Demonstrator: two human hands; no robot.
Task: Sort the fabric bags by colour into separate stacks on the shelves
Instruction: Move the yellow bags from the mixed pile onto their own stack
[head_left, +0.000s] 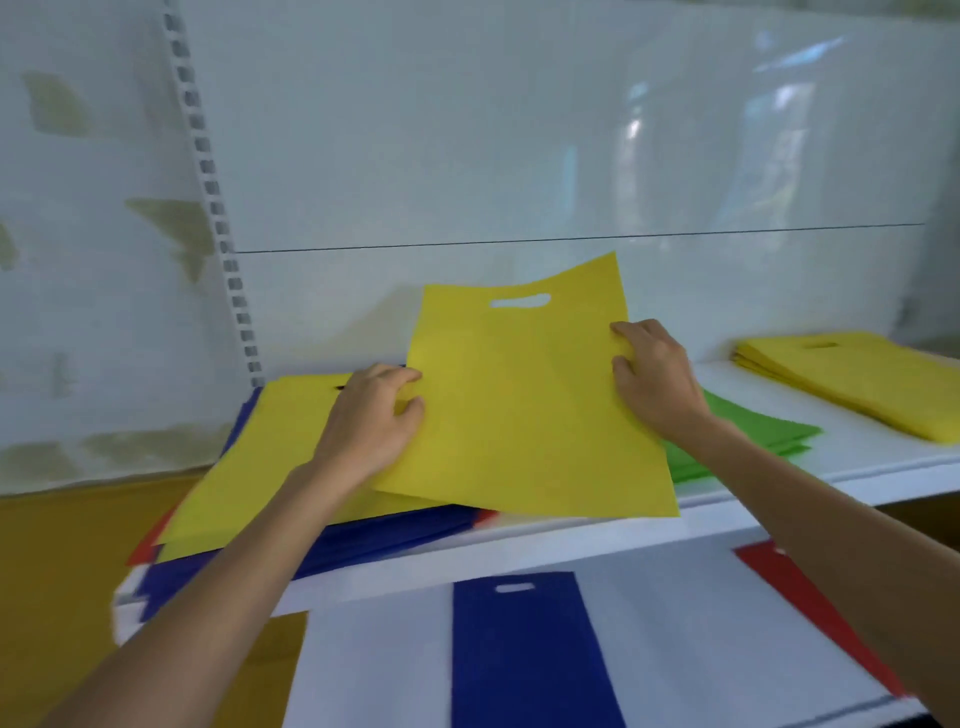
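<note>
White shelving (597, 540) is stacked with coloured bags; a yellow bag (524, 405) is pinched at its side edges by the left hand (371, 421) and right hand (654, 374), raised over the mixed pile (249, 467).

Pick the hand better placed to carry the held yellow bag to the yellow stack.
Right. The right hand grips the yellow bag on the edge nearer the yellow stack at far right; the left hand is farther.

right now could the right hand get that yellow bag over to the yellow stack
Probably yes. The right hand grips the bag by its right edge, and the shelf between it and the yellow stack looks bare, with only green bags lying low nearby.
</note>
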